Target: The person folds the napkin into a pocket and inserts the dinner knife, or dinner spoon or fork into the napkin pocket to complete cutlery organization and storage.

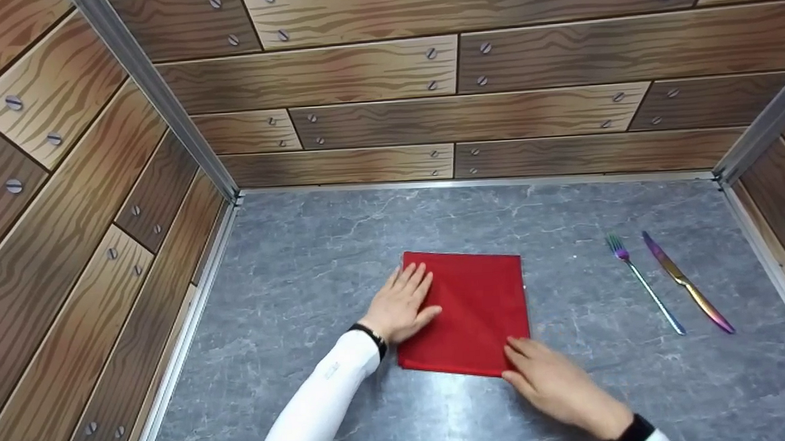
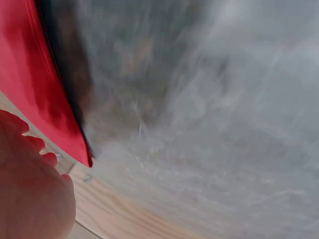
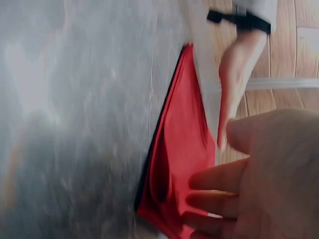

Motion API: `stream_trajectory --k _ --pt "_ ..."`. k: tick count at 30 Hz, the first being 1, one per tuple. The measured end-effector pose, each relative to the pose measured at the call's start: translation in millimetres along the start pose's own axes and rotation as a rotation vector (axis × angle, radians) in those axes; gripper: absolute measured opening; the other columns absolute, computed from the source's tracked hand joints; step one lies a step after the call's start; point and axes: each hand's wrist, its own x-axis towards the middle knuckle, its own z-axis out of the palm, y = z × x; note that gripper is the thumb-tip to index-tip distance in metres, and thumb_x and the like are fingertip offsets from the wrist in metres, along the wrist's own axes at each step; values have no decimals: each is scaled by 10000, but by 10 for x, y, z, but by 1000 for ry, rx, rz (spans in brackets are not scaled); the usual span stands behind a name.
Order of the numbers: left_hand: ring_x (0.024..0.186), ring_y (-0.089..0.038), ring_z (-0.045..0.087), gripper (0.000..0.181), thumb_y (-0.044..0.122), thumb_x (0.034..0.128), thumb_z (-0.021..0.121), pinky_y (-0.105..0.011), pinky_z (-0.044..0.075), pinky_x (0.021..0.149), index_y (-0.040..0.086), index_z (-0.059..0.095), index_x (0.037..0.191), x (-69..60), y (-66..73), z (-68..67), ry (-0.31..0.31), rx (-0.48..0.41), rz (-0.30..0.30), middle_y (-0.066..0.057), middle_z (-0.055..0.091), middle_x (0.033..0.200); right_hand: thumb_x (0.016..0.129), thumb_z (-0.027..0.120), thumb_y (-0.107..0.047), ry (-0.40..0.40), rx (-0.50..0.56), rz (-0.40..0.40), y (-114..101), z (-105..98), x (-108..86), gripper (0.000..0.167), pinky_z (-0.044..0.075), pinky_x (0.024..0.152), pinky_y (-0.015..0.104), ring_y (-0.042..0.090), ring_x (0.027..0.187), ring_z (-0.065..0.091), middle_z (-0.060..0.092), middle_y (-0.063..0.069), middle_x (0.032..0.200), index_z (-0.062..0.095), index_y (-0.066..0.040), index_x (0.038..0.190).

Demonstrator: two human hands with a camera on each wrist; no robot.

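Observation:
A red cloth napkin, folded into a near-square of several layers, lies flat on the grey table. Along its left side rests my left hand, fingers spread straight and palm down on the fabric. My right hand is at the napkin's near right corner, its fingers fairly straight and touching the cloth. In the right wrist view the folded layers of the napkin gape slightly along one edge, close to the right fingers. The left wrist view catches one pointed corner of the napkin.
To the right on the grey table lie a shiny rainbow-coloured fork and a matching knife, side by side and slanted. Wood-patterned walls with metal edging enclose the left, back and right sides.

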Motion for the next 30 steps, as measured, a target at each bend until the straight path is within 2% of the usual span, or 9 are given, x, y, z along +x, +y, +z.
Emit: stream_trajectory --k 3,6,11,14,17,24,30 --pt "1564 -260 121 778 646 1056 207 -448 72 1260 133 230 1640 131 -58 2 -22 19 -43 -77 176 1700 1032 606 -339 9 -49 16 -47 44 -49 503 456 1035 580 402 1293 528 582 205 1390 634 60 1338" --pt "1565 -247 118 788 656 1051 206 -463 77 1258 131 238 1638 206 -101 24 -45 22 -83 -70 170 1702 1024 622 -329 3 -73 37 -50 88 -76 484 469 1011 572 386 1254 542 590 186 1350 651 59 1311" --pt "1561 -253 141 817 683 1037 200 -491 95 1253 126 268 1632 258 -123 73 -66 14 -121 -75 209 1693 1034 605 -335 -52 -67 67 -20 107 -105 490 444 1041 571 393 1279 532 571 186 1384 636 52 1333" --pt "1559 -246 152 826 698 1028 187 -483 96 1254 143 274 1632 268 -119 71 -75 41 -134 -61 229 1688 1040 594 -339 -79 -74 89 -2 88 -115 501 412 1080 568 394 1312 514 554 190 1423 619 45 1360" --pt "1546 -261 206 808 690 1031 223 -478 130 1251 139 343 1611 239 -107 19 -56 65 -142 -70 302 1662 1035 603 -326 -60 -100 85 18 71 -115 493 372 1120 563 389 1330 510 560 196 1426 622 50 1354" --pt "1443 -323 393 725 645 1048 298 -506 239 1219 133 520 1511 94 -80 -94 0 92 -141 -82 498 1517 1011 641 -298 53 -166 69 112 33 -71 464 327 1158 558 365 1306 548 613 205 1360 646 55 1313" --pt "1234 -312 537 649 614 1041 390 -475 406 1096 112 622 1380 -101 -25 -147 69 85 -134 -87 594 1285 1032 604 -319 54 -197 125 223 -30 53 493 323 1156 568 428 1271 557 610 242 1340 628 81 1319"
